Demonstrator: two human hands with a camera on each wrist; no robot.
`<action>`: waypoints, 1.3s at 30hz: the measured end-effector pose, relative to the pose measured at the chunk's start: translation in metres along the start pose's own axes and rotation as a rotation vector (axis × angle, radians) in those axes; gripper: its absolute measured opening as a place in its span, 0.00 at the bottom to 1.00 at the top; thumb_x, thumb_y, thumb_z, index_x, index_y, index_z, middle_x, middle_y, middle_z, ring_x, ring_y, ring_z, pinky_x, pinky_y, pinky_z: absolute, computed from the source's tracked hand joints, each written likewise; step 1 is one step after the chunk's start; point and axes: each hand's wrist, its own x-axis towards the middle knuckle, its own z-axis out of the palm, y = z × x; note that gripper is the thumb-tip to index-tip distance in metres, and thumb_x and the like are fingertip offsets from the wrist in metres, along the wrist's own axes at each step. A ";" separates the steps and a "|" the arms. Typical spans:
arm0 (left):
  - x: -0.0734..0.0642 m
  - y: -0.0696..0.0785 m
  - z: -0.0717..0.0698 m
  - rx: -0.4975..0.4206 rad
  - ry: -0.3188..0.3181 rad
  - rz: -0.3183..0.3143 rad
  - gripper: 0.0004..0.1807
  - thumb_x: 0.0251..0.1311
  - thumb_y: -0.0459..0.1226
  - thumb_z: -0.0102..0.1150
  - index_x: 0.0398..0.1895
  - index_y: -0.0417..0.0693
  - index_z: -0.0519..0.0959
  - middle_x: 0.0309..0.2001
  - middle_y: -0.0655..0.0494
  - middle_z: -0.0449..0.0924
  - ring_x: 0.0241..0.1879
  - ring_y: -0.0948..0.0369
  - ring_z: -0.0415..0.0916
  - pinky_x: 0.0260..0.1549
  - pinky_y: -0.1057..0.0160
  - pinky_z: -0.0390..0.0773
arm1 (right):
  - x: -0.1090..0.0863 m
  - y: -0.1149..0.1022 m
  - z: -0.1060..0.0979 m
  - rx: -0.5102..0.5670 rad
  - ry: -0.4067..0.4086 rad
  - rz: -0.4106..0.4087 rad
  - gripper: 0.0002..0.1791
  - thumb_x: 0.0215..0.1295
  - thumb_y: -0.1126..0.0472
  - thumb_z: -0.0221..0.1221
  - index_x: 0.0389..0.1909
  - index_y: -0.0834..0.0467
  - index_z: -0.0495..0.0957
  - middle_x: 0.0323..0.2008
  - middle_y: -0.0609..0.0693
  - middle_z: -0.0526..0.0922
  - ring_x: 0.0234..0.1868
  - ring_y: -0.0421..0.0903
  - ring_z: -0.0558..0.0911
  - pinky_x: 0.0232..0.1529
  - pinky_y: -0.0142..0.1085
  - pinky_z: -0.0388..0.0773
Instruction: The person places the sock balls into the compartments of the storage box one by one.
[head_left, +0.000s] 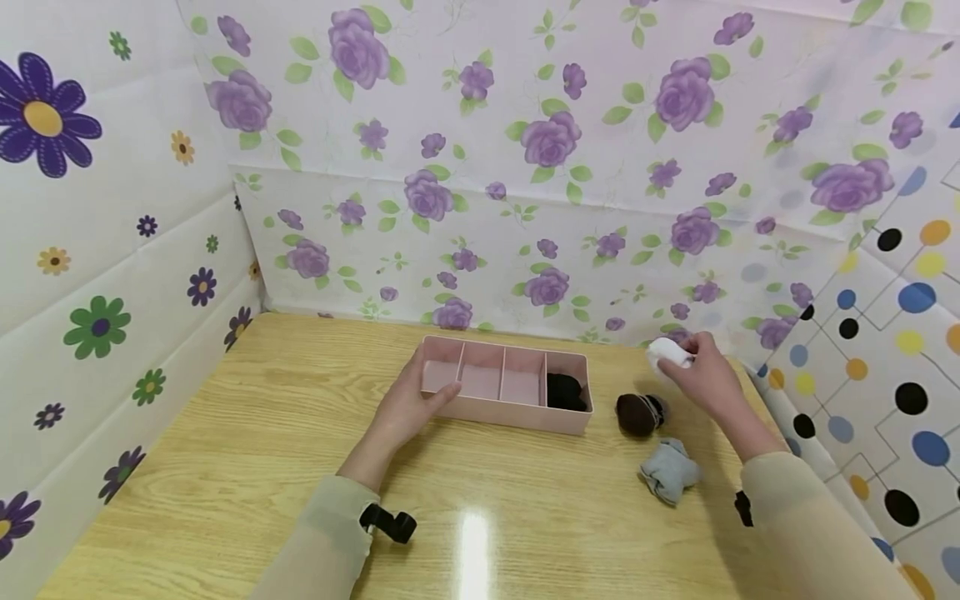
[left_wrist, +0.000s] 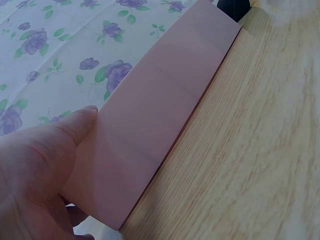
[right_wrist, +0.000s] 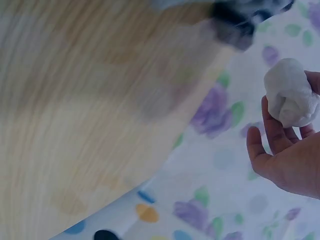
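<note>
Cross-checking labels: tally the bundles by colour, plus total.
White bundle: 1
Black bundle: 1
Brown bundle: 1
Grey bundle: 1
Total: 4; can't tell whether the striped part beside the brown bundle is separate.

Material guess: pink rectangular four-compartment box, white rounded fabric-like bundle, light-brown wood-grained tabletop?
Pink rectangular four-compartment box: probably matte plastic; thin, straight, smooth walls.
White rounded fabric-like bundle: likely soft cloth, matte; folds show, fibre type unclear.
Light-brown wood-grained tabletop: wood or wood-look laminate, can't tell which; streaky grain, somewhat glossy, bright light reflection.
</note>
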 end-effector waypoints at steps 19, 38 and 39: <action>0.000 0.000 0.000 0.007 0.008 -0.004 0.61 0.76 0.58 0.66 0.93 0.47 0.36 0.89 0.39 0.45 0.85 0.37 0.50 0.82 0.35 0.53 | -0.016 -0.083 0.034 0.088 -0.033 -0.063 0.30 0.81 0.43 0.64 0.60 0.64 0.69 0.56 0.67 0.81 0.44 0.57 0.85 0.38 0.43 0.86; 0.001 -0.001 0.001 0.004 -0.001 -0.016 0.61 0.76 0.59 0.66 0.93 0.50 0.35 0.90 0.40 0.44 0.85 0.37 0.49 0.82 0.34 0.54 | -0.021 -0.129 0.076 0.133 -0.081 -0.118 0.24 0.81 0.44 0.65 0.55 0.61 0.73 0.54 0.61 0.85 0.46 0.54 0.85 0.44 0.46 0.83; 0.001 -0.001 0.001 0.005 -0.002 -0.016 0.61 0.76 0.59 0.66 0.93 0.50 0.35 0.90 0.40 0.44 0.85 0.37 0.49 0.82 0.34 0.54 | -0.021 -0.131 0.077 0.131 -0.084 -0.120 0.24 0.81 0.44 0.65 0.55 0.61 0.74 0.53 0.60 0.85 0.45 0.53 0.85 0.44 0.45 0.83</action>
